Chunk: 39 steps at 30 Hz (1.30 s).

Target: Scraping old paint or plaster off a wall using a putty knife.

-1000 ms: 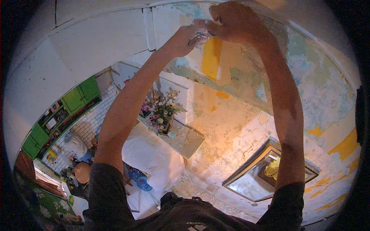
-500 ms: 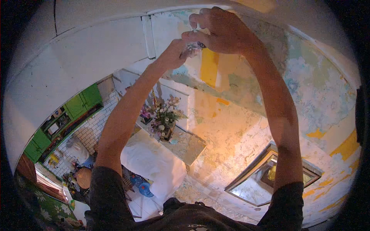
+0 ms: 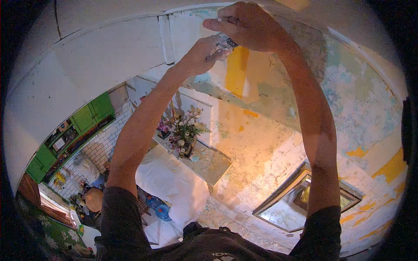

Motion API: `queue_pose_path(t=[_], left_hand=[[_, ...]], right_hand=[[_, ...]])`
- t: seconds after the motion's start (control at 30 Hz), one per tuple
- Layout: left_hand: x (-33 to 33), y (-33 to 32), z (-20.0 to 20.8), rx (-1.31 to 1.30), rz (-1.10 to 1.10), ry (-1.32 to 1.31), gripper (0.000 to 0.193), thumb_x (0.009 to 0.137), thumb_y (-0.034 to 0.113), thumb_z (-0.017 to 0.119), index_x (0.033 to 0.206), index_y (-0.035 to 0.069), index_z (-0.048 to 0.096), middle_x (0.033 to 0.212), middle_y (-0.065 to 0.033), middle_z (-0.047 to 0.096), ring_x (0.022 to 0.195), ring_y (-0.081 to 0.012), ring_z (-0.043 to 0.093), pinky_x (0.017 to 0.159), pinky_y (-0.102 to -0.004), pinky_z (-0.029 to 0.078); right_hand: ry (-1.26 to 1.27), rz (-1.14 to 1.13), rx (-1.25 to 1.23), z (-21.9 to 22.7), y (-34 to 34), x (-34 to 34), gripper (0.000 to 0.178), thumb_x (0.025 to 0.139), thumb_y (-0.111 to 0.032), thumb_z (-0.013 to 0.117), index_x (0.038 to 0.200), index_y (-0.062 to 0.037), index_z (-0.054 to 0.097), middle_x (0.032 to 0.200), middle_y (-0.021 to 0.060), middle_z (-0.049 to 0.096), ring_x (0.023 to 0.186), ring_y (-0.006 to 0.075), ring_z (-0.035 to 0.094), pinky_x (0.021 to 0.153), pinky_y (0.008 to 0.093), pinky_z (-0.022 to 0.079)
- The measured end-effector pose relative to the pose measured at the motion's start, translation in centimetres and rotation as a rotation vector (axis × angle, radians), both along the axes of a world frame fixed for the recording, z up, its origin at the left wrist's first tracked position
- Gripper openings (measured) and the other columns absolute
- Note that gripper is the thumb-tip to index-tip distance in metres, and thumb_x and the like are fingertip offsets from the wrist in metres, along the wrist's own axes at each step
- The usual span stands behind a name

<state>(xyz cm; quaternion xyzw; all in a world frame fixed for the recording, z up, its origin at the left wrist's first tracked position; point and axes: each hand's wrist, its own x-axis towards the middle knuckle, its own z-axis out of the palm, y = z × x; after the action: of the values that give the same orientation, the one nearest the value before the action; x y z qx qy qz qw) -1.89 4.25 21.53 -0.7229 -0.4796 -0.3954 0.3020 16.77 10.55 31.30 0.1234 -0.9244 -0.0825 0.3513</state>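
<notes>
gripping a small clear object [image 3: 224, 45], both hands

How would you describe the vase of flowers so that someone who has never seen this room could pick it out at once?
Start at the white-covered block in the middle of the picture, between the person's raised arms. On the pale slab beside it stands the vase of flowers, a dark pot holding cream and purple blooms with green leaves. It is the only bouquet there, unlike the green cabinets far to the left.

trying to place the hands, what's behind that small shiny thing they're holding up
Behind the small shiny object, pinched between left hand and right hand, is a peeling wall with a yellow patch. The fingers hide the object's upper end.
</notes>
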Motion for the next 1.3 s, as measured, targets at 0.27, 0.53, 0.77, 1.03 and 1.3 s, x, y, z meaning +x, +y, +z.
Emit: queue_pose_path(t=[0.27, 0.53, 0.77, 1.03, 1.3], left_hand=[[0.4, -0.2, -0.3, 0.085, -0.095, 0.038, 0.026, 0.089, 0.011, 0.055, 0.113, 0.001, 0.053, 0.101, -0.0195, 0.063, 0.095, -0.0354, 0.06, 0.084, -0.0416, 0.046], [-1.8, 0.4, -1.1, 0.019, -0.022, 0.025, 0.03, 0.088, 0.007, 0.055, 0.117, 0.003, 0.05, 0.116, -0.0189, 0.054, 0.115, -0.0308, 0.049, 0.091, -0.04, 0.042], [-1.2, 0.5, -1.5, 0.112, 0.005, -0.013, 0.023, 0.09, 0.009, 0.054, 0.112, 0.001, 0.052, 0.1, -0.017, 0.062, 0.096, -0.0279, 0.06, 0.082, -0.0383, 0.048], [-1.1, -0.1, -1.2, 0.041, -0.055, 0.009, 0.023, 0.09, 0.01, 0.055, 0.111, 0.001, 0.053, 0.097, -0.0164, 0.063, 0.094, -0.0291, 0.06, 0.084, -0.0398, 0.046], [-2.8, 0.0, -2.9, 0.038, 0.019, -0.129, 0.028, 0.088, 0.006, 0.054, 0.116, 0.002, 0.048, 0.107, -0.0139, 0.055, 0.1, -0.0276, 0.053, 0.089, -0.0426, 0.042]], right_hand=[[-0.09, -0.003, 0.032, 0.8, -1.4, 1.4, 0.054, 0.086, -0.048, 0.056, 0.068, 0.0022, 0.06, 0.061, 0.0166, 0.056, 0.059, 0.0273, 0.056, 0.06, 0.043, 0.042], [0.155, 0.25, 0.295, -0.4, -2.9, 0.7, 0.051, 0.085, -0.049, 0.058, 0.067, -0.0016, 0.058, 0.067, 0.0144, 0.058, 0.062, 0.0274, 0.056, 0.064, 0.0411, 0.045], [-0.039, 0.036, 0.096, 0.4, -2.7, 0.8, 0.049, 0.083, -0.05, 0.059, 0.072, -0.0031, 0.059, 0.068, 0.0154, 0.058, 0.068, 0.0281, 0.058, 0.067, 0.0413, 0.045], [0.129, -0.02, 0.145, -0.8, -2.1, -1.2, 0.058, 0.079, -0.061, 0.053, 0.081, -0.0048, 0.068, 0.073, 0.0216, 0.063, 0.076, 0.0345, 0.065, 0.075, 0.0417, 0.051], [0.173, -0.001, 0.361, -2.1, -0.8, -2.5, 0.044, 0.079, -0.052, 0.061, 0.085, -0.0092, 0.065, 0.08, 0.0147, 0.062, 0.079, 0.0304, 0.061, 0.07, 0.0428, 0.048]])
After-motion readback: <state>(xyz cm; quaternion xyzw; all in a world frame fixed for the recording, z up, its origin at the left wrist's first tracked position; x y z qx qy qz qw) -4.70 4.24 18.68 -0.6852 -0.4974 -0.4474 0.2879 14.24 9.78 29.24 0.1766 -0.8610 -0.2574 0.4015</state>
